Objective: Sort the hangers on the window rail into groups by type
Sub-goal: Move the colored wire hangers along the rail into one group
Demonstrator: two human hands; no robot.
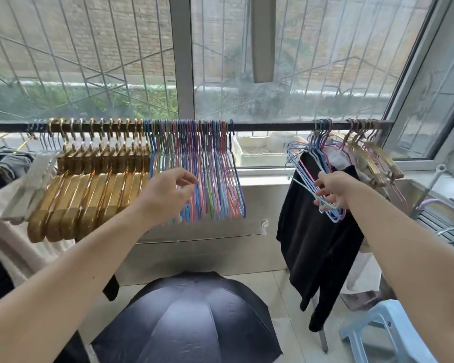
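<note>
Window rail [273, 126], gold hangers [89, 184], pastel wire hangers [210, 179]; left hand [168, 195] released, right hand [333, 189] grasping wire bundle [330, 213]

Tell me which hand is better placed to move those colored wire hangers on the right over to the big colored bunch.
Right. The right hand is already closed on the small wire hanger cluster, while the left hand rests open at the big colored bunch.

No text, label or number can be read (hangers included).

Likely home laundry balcony, hanger-laden window rail [273, 126], drying clothes [315, 231], umbrella [189, 318]
</note>
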